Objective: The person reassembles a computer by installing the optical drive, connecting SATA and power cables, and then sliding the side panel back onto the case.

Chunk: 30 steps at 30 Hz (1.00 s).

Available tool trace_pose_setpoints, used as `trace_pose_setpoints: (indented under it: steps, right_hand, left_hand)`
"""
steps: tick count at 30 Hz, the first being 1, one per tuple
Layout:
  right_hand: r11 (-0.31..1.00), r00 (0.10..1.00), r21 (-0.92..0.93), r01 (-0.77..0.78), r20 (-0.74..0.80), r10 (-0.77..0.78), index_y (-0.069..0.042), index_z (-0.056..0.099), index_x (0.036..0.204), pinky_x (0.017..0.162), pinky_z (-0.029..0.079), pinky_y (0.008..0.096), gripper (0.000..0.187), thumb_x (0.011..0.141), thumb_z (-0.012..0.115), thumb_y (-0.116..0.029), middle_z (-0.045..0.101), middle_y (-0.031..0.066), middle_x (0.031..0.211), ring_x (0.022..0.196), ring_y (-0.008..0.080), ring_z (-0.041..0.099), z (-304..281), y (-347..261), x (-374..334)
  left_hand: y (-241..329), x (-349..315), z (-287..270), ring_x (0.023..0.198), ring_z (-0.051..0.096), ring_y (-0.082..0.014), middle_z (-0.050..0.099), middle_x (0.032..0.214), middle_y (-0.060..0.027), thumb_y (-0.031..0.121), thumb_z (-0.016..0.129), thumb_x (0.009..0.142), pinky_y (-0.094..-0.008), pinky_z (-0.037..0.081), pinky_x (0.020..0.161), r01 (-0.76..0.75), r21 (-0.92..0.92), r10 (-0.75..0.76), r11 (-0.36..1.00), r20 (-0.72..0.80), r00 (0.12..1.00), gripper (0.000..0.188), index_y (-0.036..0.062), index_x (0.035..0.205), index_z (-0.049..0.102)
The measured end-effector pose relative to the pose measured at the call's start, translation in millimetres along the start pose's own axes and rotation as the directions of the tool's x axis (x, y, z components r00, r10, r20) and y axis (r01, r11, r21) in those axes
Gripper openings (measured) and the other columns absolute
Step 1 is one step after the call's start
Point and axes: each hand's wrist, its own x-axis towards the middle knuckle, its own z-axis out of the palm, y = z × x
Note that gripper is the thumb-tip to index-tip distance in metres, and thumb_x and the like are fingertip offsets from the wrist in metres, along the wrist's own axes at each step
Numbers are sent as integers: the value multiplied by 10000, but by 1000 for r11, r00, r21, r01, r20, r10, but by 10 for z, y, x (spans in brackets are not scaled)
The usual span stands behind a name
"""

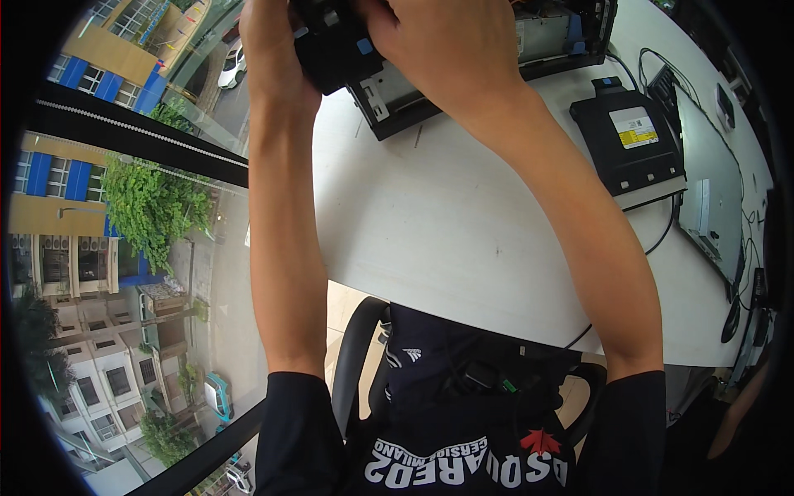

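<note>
At the top edge, my left hand [279, 62] closes around the outer side of a black plastic part [331, 59] with a small blue tab. Most of that hand's fingers are hidden behind the part. My right hand [438, 41] reaches to the same part from the other side, fingers curled against it and partly cut off by the frame. The part sits at the left end of an opened computer case [393, 95] with a black frame and bare metal inside. I cannot tell whether the part is fastened to the case.
Right of my right forearm, a black drive caddy with a white and yellow label [626, 136] lies on the white table [438, 223]. Beyond it are a grey metal panel [715, 194], loose cables and a phone [724, 107]. A window borders the left; a black chair [357, 355] stands below the table edge.
</note>
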Motion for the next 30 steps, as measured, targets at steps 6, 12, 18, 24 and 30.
trace_pose_setpoints:
  steps: [6,12,18,24,30]
  right_hand:
    - [997,999,-70,29,30,-27,7,704,753,560,583,413,100,821,670,-59,716,180,734,617,333,716,6,22,21]
    - [999,999,5,-37,33,37,23,726,784,623,593,415,148,869,675,-87,724,186,755,656,343,728,15,-3,34]
    - [971,981,153,-181,-39,189,25,744,790,618,579,411,131,860,710,-79,726,189,747,650,348,722,1,-46,-8]
    - [952,964,172,-255,-35,264,20,743,774,581,565,420,135,852,725,-89,709,194,705,624,362,714,62,-92,-4]
    - [953,966,173,-251,-18,258,14,746,773,626,572,444,142,851,731,-104,709,209,717,660,364,721,-18,-72,35]
  left_hand:
    - [-17,2,-34,739,728,-136,744,949,-80,496,667,930,-243,614,633,-28,-41,31,999,62,998,502,36,1128,702]
    - [-148,83,-114,736,727,-145,742,952,-88,491,662,935,-251,618,629,-120,-29,122,992,67,990,505,28,1133,697]
    - [19,-36,32,735,724,-140,740,949,-92,476,667,935,-248,619,629,-3,-14,2,1000,-23,1000,498,22,1136,691]
    - [-66,9,-42,732,724,-140,736,942,-92,462,676,929,-247,619,626,-83,-12,83,996,3,997,489,16,1128,685]
    - [11,-32,-15,733,728,-148,736,943,-104,471,677,925,-244,625,627,-43,11,43,999,-10,999,517,-1,1135,677]
